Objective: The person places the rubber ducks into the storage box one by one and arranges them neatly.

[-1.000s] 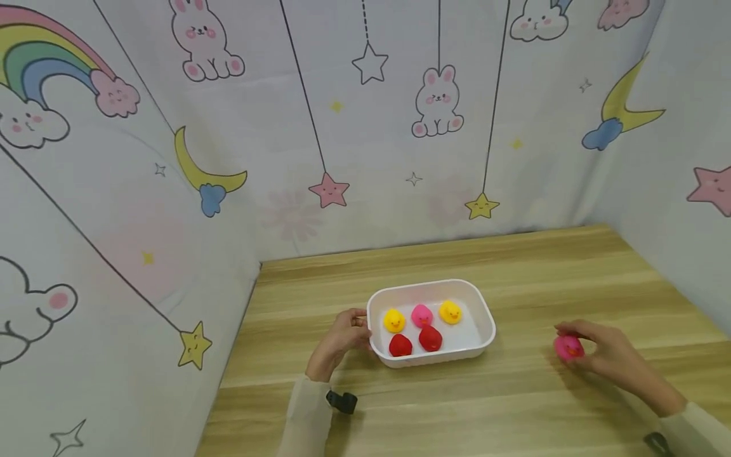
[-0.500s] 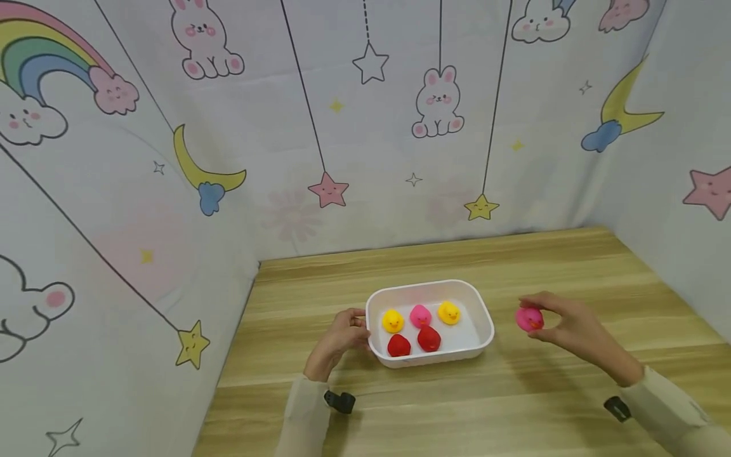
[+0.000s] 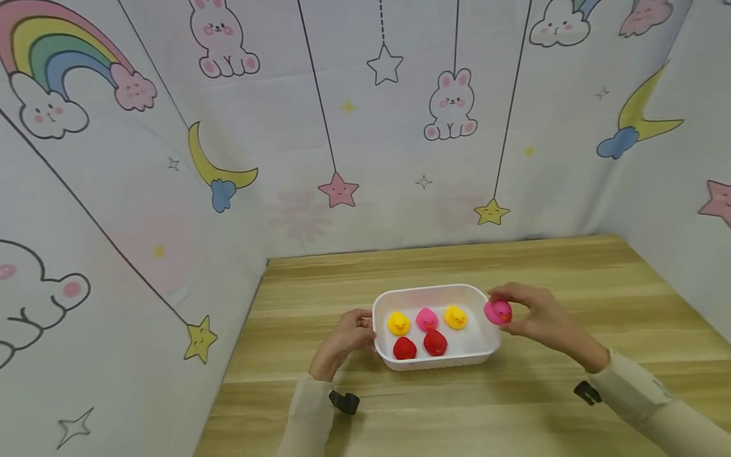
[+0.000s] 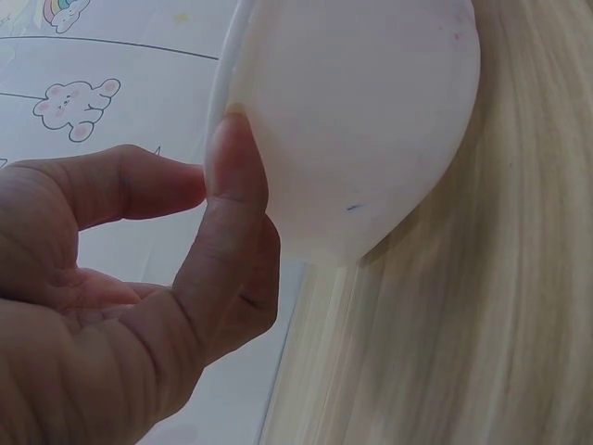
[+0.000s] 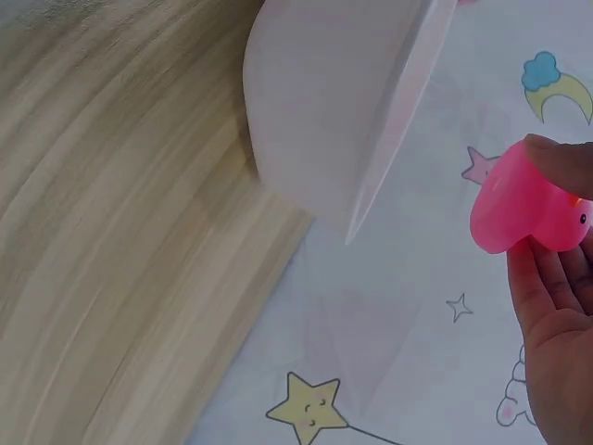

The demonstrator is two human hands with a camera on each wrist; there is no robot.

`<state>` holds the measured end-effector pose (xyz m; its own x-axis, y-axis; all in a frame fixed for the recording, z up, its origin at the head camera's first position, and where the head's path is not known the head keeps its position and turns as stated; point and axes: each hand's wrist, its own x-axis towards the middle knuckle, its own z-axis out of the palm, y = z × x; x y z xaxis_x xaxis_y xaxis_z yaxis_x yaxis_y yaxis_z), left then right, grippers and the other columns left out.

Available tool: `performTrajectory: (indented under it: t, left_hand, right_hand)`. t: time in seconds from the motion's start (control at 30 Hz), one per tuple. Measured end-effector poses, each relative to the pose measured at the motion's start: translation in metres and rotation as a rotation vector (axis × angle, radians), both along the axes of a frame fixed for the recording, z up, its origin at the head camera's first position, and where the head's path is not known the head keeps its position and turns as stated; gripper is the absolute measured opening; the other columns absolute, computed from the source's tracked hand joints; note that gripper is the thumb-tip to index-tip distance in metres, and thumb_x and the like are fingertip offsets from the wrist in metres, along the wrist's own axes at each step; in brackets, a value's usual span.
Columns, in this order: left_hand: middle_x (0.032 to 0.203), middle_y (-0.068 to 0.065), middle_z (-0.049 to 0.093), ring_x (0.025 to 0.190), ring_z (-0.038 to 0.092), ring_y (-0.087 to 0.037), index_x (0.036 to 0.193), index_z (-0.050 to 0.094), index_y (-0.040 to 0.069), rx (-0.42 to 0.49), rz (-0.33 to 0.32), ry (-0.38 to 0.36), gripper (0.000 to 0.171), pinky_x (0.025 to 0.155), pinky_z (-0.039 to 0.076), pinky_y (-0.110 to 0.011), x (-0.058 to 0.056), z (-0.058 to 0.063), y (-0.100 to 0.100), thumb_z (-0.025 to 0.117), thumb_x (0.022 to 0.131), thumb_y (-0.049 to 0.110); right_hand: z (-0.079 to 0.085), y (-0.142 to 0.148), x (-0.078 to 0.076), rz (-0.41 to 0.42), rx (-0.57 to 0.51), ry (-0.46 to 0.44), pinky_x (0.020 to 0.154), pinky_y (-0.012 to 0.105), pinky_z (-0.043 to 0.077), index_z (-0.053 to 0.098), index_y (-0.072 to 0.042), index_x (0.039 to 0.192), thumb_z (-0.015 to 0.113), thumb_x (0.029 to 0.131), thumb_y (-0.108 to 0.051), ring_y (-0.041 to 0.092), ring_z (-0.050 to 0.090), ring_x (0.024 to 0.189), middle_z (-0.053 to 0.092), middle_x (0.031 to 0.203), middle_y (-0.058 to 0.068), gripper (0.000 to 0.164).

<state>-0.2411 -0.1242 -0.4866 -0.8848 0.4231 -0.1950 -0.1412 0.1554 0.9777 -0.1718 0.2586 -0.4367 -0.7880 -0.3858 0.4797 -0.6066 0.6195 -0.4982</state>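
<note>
Between the thumb and fingers of my right hand (image 3: 539, 317) is a pink rubber duck (image 3: 498, 312), held above the right rim of a white tray (image 3: 440, 363). The right wrist view shows the duck (image 5: 528, 204) raised off the table, apart from the tray (image 5: 324, 102). My left hand (image 3: 347, 339) pinches the tray's left rim; its thumb and a finger meet at the edge in the left wrist view. Inside the tray lie two yellow ducks (image 3: 398, 324), another pink duck (image 3: 426, 319) and two red objects (image 3: 436, 343), whose kind I cannot tell.
The tray stands on a wood-grain table (image 3: 411, 412). White cloth (image 3: 365, 139) printed with rabbits, stars and moons hangs along the back and both sides. A dark strap piece (image 3: 344, 402) is at the left wrist, and another (image 3: 587, 393) at the right.
My right hand has carried the pink duck leftward and up from the right part of the table to the tray's rim. My left hand stays at the tray; the head view has shifted slightly.
</note>
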Motion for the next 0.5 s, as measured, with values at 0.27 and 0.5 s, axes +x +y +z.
performTrajectory:
  t: [0.27,0.5]
  left_hand:
    - [0.087,-0.013,0.051,0.061,0.057,-0.015,0.131,0.041,-0.022,0.004,0.008,-0.002,0.050,0.065,0.064,-0.037,-0.002,-0.001,-0.001,0.057,0.085,-0.014]
    - [0.086,-0.009,0.051,0.059,0.057,-0.014,0.131,0.043,-0.021,-0.006,0.004,0.001,0.051,0.063,0.064,-0.034,-0.001,-0.001,0.000,0.057,0.083,-0.012]
  right_hand:
    - [-0.015,-0.025,-0.026,0.089,0.028,-0.088,0.081,0.039,0.063,0.069,-0.003,0.118,0.089,0.065,0.009,0.019,0.066,0.096,0.072,0.109,0.005,0.058]
    - [-0.037,-0.039,-0.034,0.167,0.074,-0.200,0.081,0.036,0.062,0.070,-0.001,0.113,0.088,0.069,0.004,0.020,0.066,0.095,0.072,0.108,0.012,0.048]
